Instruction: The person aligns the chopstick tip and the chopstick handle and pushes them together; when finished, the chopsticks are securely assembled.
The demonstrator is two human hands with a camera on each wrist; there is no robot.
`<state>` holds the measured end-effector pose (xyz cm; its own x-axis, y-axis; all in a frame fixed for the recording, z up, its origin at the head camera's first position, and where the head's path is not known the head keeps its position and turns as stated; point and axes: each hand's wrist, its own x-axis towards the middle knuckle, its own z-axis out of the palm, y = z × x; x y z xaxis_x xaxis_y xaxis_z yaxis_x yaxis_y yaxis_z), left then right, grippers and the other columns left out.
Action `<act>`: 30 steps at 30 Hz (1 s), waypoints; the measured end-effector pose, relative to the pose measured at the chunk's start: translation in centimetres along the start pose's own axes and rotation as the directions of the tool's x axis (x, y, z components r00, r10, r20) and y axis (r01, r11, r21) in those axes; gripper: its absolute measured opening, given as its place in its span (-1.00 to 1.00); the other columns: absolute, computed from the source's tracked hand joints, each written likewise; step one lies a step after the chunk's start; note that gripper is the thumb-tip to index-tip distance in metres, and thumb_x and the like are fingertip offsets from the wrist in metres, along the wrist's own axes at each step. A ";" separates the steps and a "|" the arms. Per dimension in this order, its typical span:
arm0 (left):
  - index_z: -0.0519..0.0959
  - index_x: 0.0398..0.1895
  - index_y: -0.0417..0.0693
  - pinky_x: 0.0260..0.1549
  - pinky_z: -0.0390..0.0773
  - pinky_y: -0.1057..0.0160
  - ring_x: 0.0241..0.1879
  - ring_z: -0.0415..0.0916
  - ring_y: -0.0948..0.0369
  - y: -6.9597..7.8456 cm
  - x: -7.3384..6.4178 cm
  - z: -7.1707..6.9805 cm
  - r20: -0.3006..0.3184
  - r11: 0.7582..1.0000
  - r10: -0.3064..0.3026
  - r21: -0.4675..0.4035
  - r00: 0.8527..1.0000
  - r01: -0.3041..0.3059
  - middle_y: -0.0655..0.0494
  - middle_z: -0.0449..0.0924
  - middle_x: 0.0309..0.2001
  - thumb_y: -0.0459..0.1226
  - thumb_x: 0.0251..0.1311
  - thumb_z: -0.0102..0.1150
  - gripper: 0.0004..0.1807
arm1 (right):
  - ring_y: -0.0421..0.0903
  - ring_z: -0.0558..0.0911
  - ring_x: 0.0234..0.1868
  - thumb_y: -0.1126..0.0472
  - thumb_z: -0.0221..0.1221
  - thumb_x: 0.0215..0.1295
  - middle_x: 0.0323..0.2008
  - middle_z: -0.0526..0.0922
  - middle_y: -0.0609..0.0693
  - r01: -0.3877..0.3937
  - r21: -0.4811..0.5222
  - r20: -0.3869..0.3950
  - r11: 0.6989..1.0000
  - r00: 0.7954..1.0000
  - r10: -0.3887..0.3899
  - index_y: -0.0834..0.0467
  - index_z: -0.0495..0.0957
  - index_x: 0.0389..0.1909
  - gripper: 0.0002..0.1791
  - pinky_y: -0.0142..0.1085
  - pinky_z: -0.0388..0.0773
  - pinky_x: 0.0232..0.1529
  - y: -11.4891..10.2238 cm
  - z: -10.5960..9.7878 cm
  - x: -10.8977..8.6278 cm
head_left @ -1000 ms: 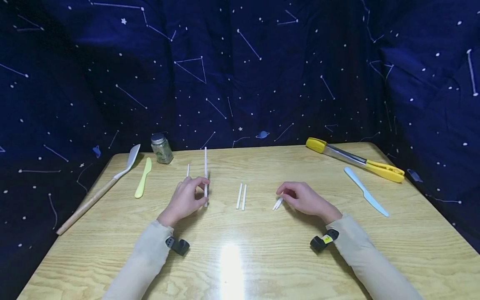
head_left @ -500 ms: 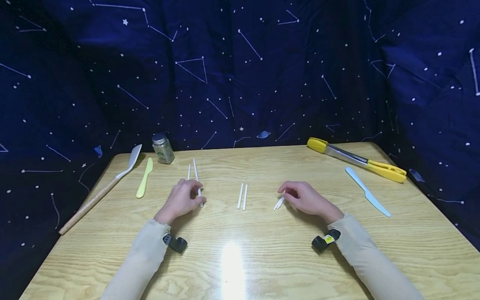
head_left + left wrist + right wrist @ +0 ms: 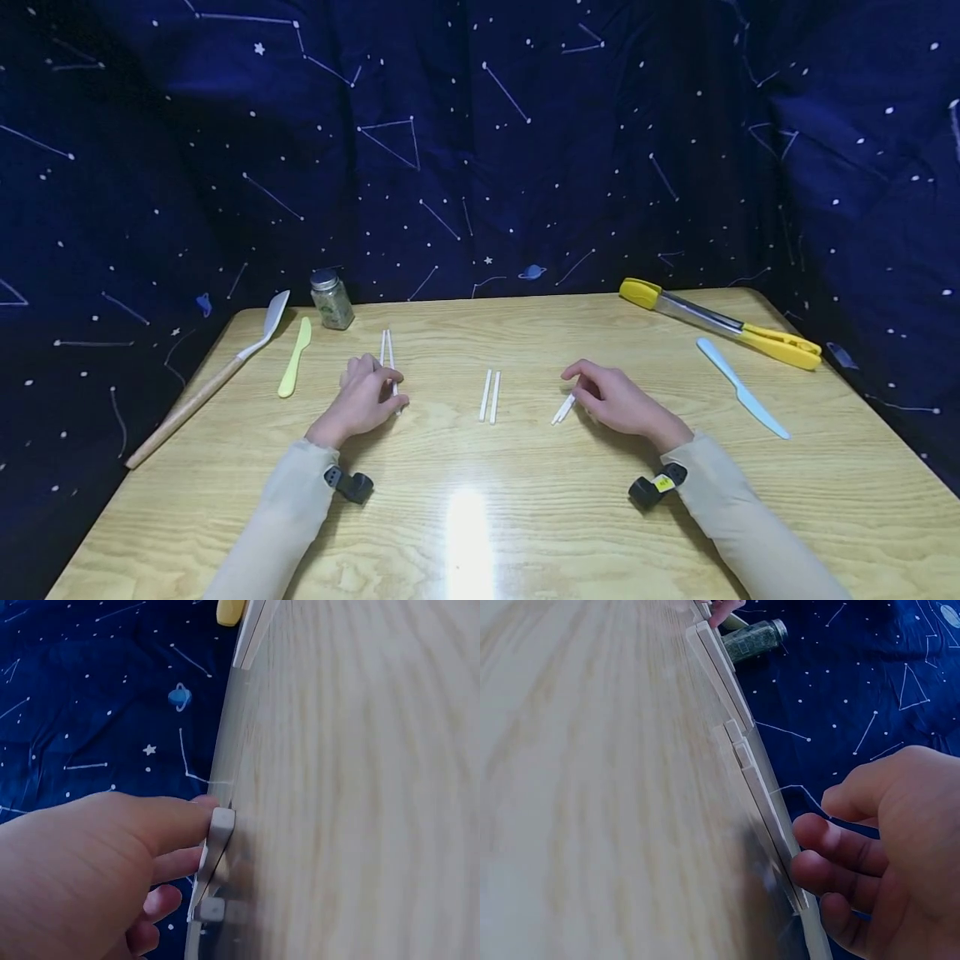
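Note:
My left hand point(image 3: 360, 400) pinches a white chopstick point(image 3: 391, 350) between thumb and fingers, close over the table. A second chopstick point(image 3: 382, 346) lies just left of it, nearly parallel and partly behind the hand. In the left wrist view, the square end of the pinched chopstick point(image 3: 223, 820) shows at the thumb, beside the end of the other chopstick point(image 3: 211, 909). My right hand point(image 3: 617, 402), fingers loosely curled, rests beside a pair of white sticks point(image 3: 562, 410) that it partly covers. In the right wrist view, no stick shows between its fingers point(image 3: 832, 847).
Two short white sticks point(image 3: 489, 397) lie side by side mid-table. On the left are a spatula point(image 3: 217, 382), a yellow-green knife point(image 3: 295, 358) and a jar point(image 3: 332, 300) with dark lid. Yellow tongs point(image 3: 720, 323) and a light blue knife point(image 3: 742, 387) lie right. Starry cloth point(image 3: 480, 167) hangs behind.
My left hand has moved slightly left, bringing the far end of its chopstick leftward and lower, beside the other chopstick. The right hand has stayed in place; the head view has shifted slightly.

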<state>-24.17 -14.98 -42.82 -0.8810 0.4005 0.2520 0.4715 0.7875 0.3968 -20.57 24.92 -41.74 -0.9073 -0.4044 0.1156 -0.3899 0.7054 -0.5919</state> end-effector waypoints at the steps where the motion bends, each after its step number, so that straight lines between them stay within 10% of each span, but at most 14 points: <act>1: 0.63 -0.11 -0.25 -0.26 0.12 0.08 -0.20 0.17 -0.02 -0.1 0.0 0.0 0.002 1.000 -0.008 0.005 1.000 0.008 -0.09 0.38 -0.23 -0.18 0.07 0.35 -0.62 | -0.23 0.37 -0.49 0.37 0.07 0.33 -0.50 0.44 -0.12 -0.001 -0.001 -0.001 1.000 1.000 0.001 0.19 0.47 0.02 -0.75 -0.40 0.34 -0.45 0.0 0.0 0.0; 8: 0.62 -0.05 -0.26 -0.20 0.07 -0.03 0.00 0.15 -0.12 -1.0 0.0 0.1 0.003 0.999 -0.034 -0.033 0.999 0.034 -0.23 0.35 0.07 -0.22 0.06 0.33 -0.60 | -0.21 0.38 -0.47 0.34 0.09 0.34 -0.50 0.46 -0.10 -0.022 -0.011 0.021 1.000 1.000 0.022 0.18 0.51 -0.06 -0.81 -0.40 0.35 -0.44 -0.1 -0.2 -0.1; 18: 0.58 -0.01 -0.36 -0.05 0.16 -0.05 0.07 0.22 -0.15 -2.4 -0.3 -0.6 0.034 0.978 -0.004 -0.206 0.999 0.010 -0.25 0.37 0.07 -0.36 0.05 0.30 -0.60 | -0.20 0.38 -0.45 0.36 0.10 0.33 -0.49 0.46 -0.11 -0.013 -0.006 0.024 1.000 1.000 0.013 0.14 0.56 -0.14 -0.85 -0.40 0.33 -0.42 0.1 -0.1 -0.1; 30: 0.59 0.03 -0.20 -0.13 0.16 0.04 -0.05 0.21 -0.03 -2.5 -0.1 -0.7 -0.002 0.980 -0.013 -0.199 1.000 0.012 -0.16 0.45 0.03 -0.26 -0.01 0.40 -0.52 | -0.27 0.37 -0.46 0.40 0.13 0.30 -0.29 0.67 -0.07 0.056 -0.037 0.049 0.998 0.997 -0.054 0.10 0.66 -0.23 -0.81 -0.42 0.35 -0.41 0.6 -0.2 0.0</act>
<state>-25.21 -17.31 -43.23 -0.8868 0.3895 0.2488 0.4594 0.6832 0.5676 -20.83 25.46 -41.91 -0.8760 -0.4699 0.1087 -0.4457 0.7026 -0.5547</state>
